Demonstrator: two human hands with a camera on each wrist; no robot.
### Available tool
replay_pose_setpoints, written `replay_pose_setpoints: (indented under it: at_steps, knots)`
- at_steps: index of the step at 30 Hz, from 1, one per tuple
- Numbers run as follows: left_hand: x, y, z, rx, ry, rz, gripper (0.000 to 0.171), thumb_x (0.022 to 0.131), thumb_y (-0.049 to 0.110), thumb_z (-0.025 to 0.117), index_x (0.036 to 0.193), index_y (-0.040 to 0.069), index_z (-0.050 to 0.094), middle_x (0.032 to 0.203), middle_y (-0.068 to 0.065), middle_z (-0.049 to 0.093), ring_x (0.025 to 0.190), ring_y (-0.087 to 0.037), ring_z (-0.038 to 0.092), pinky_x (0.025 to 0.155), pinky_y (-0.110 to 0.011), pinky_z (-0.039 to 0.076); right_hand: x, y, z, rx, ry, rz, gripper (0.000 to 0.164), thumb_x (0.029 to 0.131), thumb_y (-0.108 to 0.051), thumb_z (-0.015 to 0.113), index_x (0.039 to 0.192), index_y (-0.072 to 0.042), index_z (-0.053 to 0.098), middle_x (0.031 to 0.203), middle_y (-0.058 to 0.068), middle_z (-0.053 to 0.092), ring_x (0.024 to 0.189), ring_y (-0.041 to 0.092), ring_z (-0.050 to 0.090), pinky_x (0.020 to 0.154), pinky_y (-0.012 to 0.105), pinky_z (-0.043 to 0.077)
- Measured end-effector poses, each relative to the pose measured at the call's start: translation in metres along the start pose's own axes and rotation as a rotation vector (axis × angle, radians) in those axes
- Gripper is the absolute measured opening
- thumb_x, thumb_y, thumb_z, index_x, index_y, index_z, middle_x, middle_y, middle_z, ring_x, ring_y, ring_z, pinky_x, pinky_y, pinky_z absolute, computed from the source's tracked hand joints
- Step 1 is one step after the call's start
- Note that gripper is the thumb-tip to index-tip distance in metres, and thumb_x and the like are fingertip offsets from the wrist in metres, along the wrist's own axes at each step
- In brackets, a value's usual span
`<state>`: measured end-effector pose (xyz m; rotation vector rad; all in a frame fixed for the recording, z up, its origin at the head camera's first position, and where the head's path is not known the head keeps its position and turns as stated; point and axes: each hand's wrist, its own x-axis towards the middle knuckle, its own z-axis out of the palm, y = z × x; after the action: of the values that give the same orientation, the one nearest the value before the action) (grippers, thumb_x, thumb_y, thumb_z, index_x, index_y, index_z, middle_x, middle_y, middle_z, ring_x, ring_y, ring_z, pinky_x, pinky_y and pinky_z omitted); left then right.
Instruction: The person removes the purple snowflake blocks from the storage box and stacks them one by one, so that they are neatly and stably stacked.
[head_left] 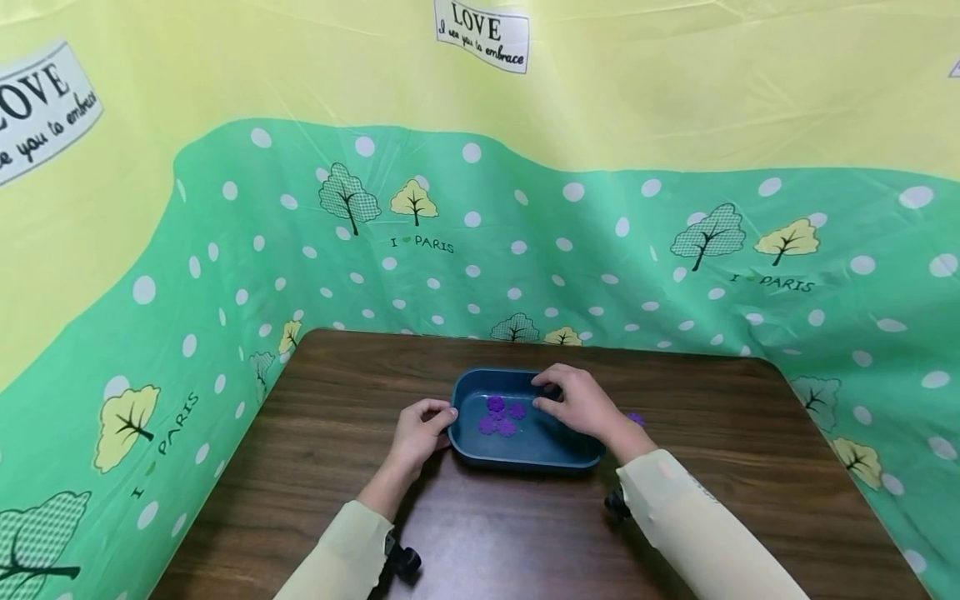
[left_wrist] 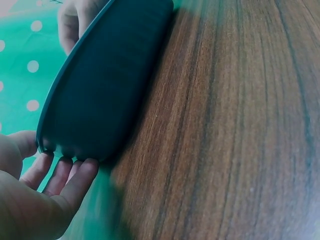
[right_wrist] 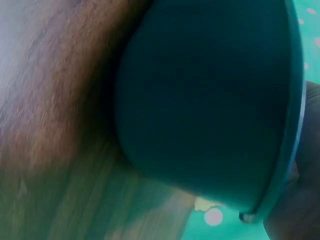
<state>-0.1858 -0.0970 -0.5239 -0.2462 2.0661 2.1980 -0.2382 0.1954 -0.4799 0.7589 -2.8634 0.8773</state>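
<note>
A dark blue rectangular tray (head_left: pixel 525 463) stands on the table, with several small purple flower-shaped pieces (head_left: pixel 496 403) lying in its left half. My left hand (head_left: pixel 418 432) grips the tray's left end. In the left wrist view, its thumb is at the rim and its fingertips press the outer wall (left_wrist: pixel 100 95). Over the tray's right half reaches my right hand (head_left: pixel 581 406), thumb and fingers apart, with nothing seen between them. The right wrist view mostly shows the tray's outer wall (right_wrist: pixel 205 100), which hides most of that hand.
Another purple piece (head_left: pixel 636 418) lies on the table right of the tray, partly hidden by the right wrist. The brown wood-grain table (head_left: pixel 330 392) extends around the tray. A green and yellow printed cloth (head_left: pixel 450 283) hangs behind and beside the table.
</note>
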Motion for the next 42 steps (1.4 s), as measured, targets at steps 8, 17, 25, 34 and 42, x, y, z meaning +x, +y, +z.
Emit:
replay_pose_setpoints:
  at_steps: [8, 17, 25, 34, 42]
  knots:
    - [-0.001, 0.001, 0.0, 0.013, 0.005, -0.008, 0.032, 0.097, 0.015, 0.071, 0.119, -0.008, 0.066, 0.098, -0.006, 0.065, 0.088, -0.019, 0.065, 0.072, -0.036, 0.064, 0.007, -0.004, 0.017, -0.027, -0.1, 0.045, 0.032, 0.091, -0.022, 0.08, 0.12, -0.009, 0.073, 0.117, 0.004, 0.071, 0.104, 0.023, 0.067, 0.091, 0.046, 0.058]
    - [0.0, 0.0, 0.001, 0.006, 0.003, -0.007, 0.03, 0.096, 0.014, 0.072, 0.117, -0.006, 0.067, 0.098, -0.006, 0.065, 0.085, -0.016, 0.065, 0.072, -0.036, 0.064, 0.011, -0.007, 0.031, -0.057, -0.165, 0.084, 0.031, 0.091, -0.023, 0.08, 0.12, -0.012, 0.074, 0.119, 0.005, 0.071, 0.108, 0.021, 0.066, 0.097, 0.046, 0.056]
    - [0.001, 0.0, 0.001, 0.001, -0.001, -0.006, 0.032, 0.095, 0.014, 0.073, 0.118, -0.007, 0.067, 0.097, -0.005, 0.066, 0.086, -0.017, 0.065, 0.069, -0.032, 0.063, 0.011, -0.006, 0.037, -0.109, -0.174, 0.079, 0.03, 0.09, -0.023, 0.08, 0.119, -0.013, 0.075, 0.118, 0.003, 0.072, 0.109, 0.022, 0.066, 0.097, 0.045, 0.056]
    - [0.003, 0.0, 0.001, 0.003, -0.001, -0.005, 0.03, 0.095, 0.014, 0.072, 0.117, -0.007, 0.067, 0.095, -0.004, 0.066, 0.084, -0.016, 0.065, 0.067, -0.03, 0.062, 0.013, -0.01, 0.04, -0.203, -0.19, 0.081, 0.029, 0.091, -0.027, 0.079, 0.117, -0.015, 0.076, 0.123, 0.002, 0.071, 0.119, 0.026, 0.064, 0.105, 0.047, 0.052]
    - [0.002, 0.002, -0.002, 0.027, 0.004, -0.015, 0.03, 0.097, 0.016, 0.072, 0.118, -0.005, 0.068, 0.097, -0.004, 0.066, 0.088, -0.018, 0.065, 0.071, -0.034, 0.063, 0.016, -0.011, 0.041, -0.212, -0.204, 0.071, 0.022, 0.092, -0.026, 0.078, 0.112, -0.018, 0.079, 0.121, -0.002, 0.07, 0.118, 0.023, 0.065, 0.105, 0.045, 0.052]
